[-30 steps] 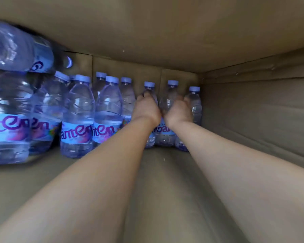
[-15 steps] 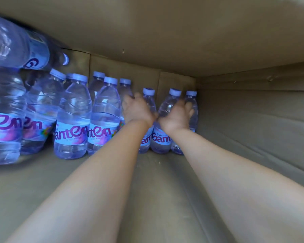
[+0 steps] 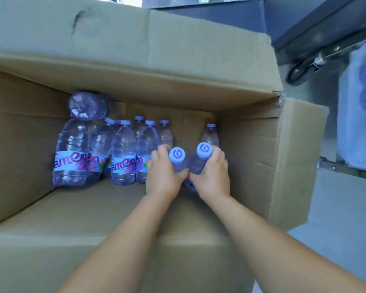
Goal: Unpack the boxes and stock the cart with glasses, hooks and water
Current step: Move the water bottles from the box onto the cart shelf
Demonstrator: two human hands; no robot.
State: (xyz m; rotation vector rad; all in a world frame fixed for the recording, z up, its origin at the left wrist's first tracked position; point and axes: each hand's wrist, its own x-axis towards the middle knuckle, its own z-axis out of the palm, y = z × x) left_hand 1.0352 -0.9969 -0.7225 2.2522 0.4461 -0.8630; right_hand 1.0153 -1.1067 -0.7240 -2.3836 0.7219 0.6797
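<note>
A big cardboard box (image 3: 249, 166) lies open on its side, with several water bottles (image 3: 123, 153) standing at its back left. Another bottle (image 3: 87, 105) lies across the top of them, and a lone bottle (image 3: 209, 134) stands at the back right. My left hand (image 3: 163, 176) grips one water bottle (image 3: 177, 155) by the neck, its purple cap tipped toward me. My right hand (image 3: 212, 176) grips a second water bottle (image 3: 203, 150) the same way. The two hands touch in the middle of the box, near its floor.
The box's top flap (image 3: 135, 49) juts out above the opening and a side flap (image 3: 298, 161) stands open on the right. At the upper right is a dark cart frame with a caster wheel (image 3: 300, 70). A blurred pack of bottles (image 3: 359, 113) sits at the right edge.
Both hands closed round two bottles at the back right and drew them forward with caps toward me. The view pulled back out of the box, so its outside and the cart show.
</note>
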